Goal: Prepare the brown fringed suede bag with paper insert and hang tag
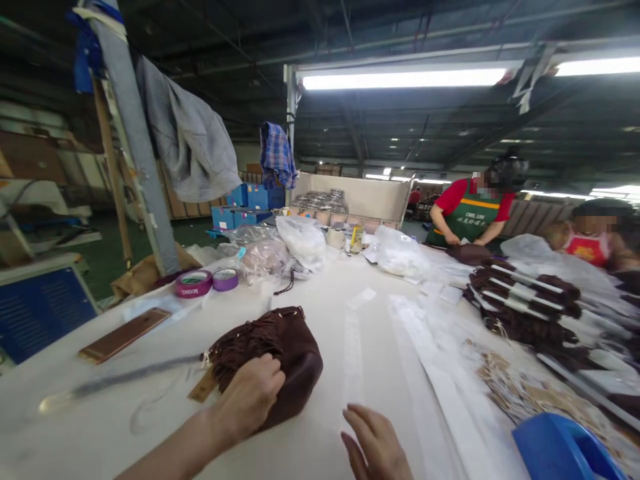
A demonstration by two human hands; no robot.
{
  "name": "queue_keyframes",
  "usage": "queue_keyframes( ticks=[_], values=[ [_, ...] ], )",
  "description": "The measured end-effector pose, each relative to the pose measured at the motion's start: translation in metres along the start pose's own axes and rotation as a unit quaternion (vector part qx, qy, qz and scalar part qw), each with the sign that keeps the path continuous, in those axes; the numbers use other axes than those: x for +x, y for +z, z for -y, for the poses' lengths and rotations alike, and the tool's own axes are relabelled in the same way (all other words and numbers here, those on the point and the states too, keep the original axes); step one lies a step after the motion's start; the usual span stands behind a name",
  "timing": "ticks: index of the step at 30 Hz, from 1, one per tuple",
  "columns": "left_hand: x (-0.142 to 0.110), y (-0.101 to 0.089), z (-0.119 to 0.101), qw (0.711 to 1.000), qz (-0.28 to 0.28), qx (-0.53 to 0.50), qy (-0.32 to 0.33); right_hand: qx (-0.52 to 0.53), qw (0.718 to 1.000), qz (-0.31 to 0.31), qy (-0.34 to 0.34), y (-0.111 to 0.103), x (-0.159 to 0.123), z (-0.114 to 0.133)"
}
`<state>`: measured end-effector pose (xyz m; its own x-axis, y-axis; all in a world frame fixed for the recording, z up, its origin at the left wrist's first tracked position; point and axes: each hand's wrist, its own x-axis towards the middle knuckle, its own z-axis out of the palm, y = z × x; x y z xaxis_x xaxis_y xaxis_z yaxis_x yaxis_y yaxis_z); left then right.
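A dark brown handbag (304, 360) with a bunched fringe lies on the white table in front of me. My left hand (253, 393) rests on its fringe with the fingers curled closed around some strands. A tan paper tag (203, 385) sticks out from the bag's left side, by that wrist. To the right of the bag, apart from it, my right hand (377, 443) is over the table. Its fingers are spread a little and hold nothing.
Left of the bag lie a bronze phone (125, 333) and two purple tape rolls (194, 283). A blue tape dispenser (565, 447), loose tags (530, 393) and stacked brown fringed pieces (525, 293) are at right. Plastic bags (303, 241) sit behind. Two people work beyond.
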<state>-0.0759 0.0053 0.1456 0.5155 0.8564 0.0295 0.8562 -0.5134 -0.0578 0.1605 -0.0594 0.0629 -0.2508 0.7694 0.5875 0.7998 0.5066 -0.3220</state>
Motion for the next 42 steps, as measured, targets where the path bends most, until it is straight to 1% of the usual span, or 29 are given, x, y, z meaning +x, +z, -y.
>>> queue_keyframes(
  ticks=[1, 2, 4, 6, 7, 9, 11, 13, 14, 16, 18, 21, 23, 24, 25, 26, 27, 28, 29, 31, 32, 34, 36, 38, 42],
  values=[
    [-0.017, 0.005, -0.006, 1.0, -0.016, 0.003, 0.012, 0.016, 1.0, -0.015, -0.014, -0.008, 0.013, 0.011],
    [-0.034, 0.012, -0.011, 0.999, -0.046, 0.008, 0.021, 0.033, 0.999, -0.013, -0.032, -0.014, 0.026, 0.023],
    [-0.065, 0.027, -0.017, 0.99, -0.135, 0.027, 0.034, 0.063, 0.996, 0.024, -0.053, -0.019, 0.048, 0.051],
    [-0.088, 0.041, -0.019, 0.973, -0.22, 0.054, 0.037, 0.079, 0.992, 0.078, -0.059, -0.014, 0.062, 0.079],
    [-0.096, 0.047, -0.018, 0.966, -0.247, 0.064, 0.036, 0.08, 0.99, 0.104, -0.057, -0.01, 0.066, 0.091],
    [-0.106, 0.054, -0.016, 0.96, -0.269, 0.066, 0.028, 0.061, 0.983, 0.167, -0.049, 0.001, 0.072, 0.11],
    [-0.107, 0.054, -0.013, 0.968, -0.249, 0.032, 0.016, 0.014, 0.973, 0.23, -0.024, 0.01, 0.077, 0.122],
    [-0.104, 0.046, -0.012, 0.981, -0.192, -0.018, 0.003, -0.038, 0.96, 0.279, 0.016, 0.014, 0.084, 0.126],
    [-0.102, 0.039, -0.012, 0.987, -0.156, -0.043, -0.006, -0.058, 0.955, 0.289, 0.036, 0.014, 0.087, 0.125],
    [-0.098, 0.022, -0.015, 0.992, -0.098, -0.076, -0.038, -0.081, 0.952, 0.286, 0.071, 0.01, 0.093, 0.118],
    [-0.095, 0.004, -0.02, 0.991, -0.063, -0.097, -0.074, -0.092, 0.953, 0.269, 0.104, 0.004, 0.095, 0.107],
    [-0.091, -0.016, -0.025, 0.986, -0.034, -0.112, -0.121, -0.1, 0.95, 0.246, 0.166, -0.01, 0.091, 0.091],
    [-0.088, -0.023, -0.023, 0.982, -0.02, -0.109, -0.153, -0.085, 0.956, 0.207, 0.191, -0.019, 0.087, 0.085],
    [-0.087, -0.025, -0.02, 0.979, -0.012, -0.117, -0.166, -0.065, 0.964, 0.184, 0.183, -0.024, 0.085, 0.084],
    [-0.086, -0.026, -0.016, 0.975, -0.002, -0.134, -0.175, -0.036, 0.972, 0.168, 0.159, -0.027, 0.084, 0.084],
    [-0.084, -0.026, -0.012, 0.971, 0.012, -0.158, -0.179, -0.004, 0.978, 0.165, 0.123, -0.03, 0.083, 0.084],
    [-0.082, -0.025, -0.007, 0.966, 0.027, -0.182, -0.181, 0.028, 0.98, 0.18, 0.085, -0.032, 0.084, 0.084],
    [-0.08, -0.025, -0.002, 0.96, 0.041, -0.204, -0.186, 0.051, 0.974, 0.213, 0.054, -0.033, 0.086, 0.084],
    [-0.077, -0.024, 0.003, 0.955, 0.054, -0.22, -0.194, 0.066, 0.964, 0.254, 0.038, -0.033, 0.089, 0.082],
    [-0.07, -0.022, 0.01, 0.943, 0.077, -0.242, -0.214, 0.074, 0.941, 0.327, 0.046, -0.029, 0.095, 0.078],
    [-0.067, -0.021, 0.013, 0.936, 0.087, -0.255, -0.225, 0.073, 0.932, 0.349, 0.062, -0.027, 0.099, 0.075],
    [-0.061, -0.02, 0.016, 0.923, 0.099, -0.28, -0.244, 0.079, 0.922, 0.368, 0.094, -0.022, 0.105, 0.069],
    [-0.056, -0.02, 0.015, 0.916, 0.099, -0.297, -0.253, 0.095, 0.915, 0.372, 0.123, -0.018, 0.109, 0.064],
    [-0.053, -0.02, 0.013, 0.915, 0.085, -0.3, -0.255, 0.11, 0.913, 0.369, 0.133, -0.017, 0.11, 0.062],
    [-0.052, -0.019, 0.007, 0.921, 0.033, -0.286, -0.261, 0.16, 0.923, 0.332, 0.107, -0.017, 0.113, 0.062]
  ],
)
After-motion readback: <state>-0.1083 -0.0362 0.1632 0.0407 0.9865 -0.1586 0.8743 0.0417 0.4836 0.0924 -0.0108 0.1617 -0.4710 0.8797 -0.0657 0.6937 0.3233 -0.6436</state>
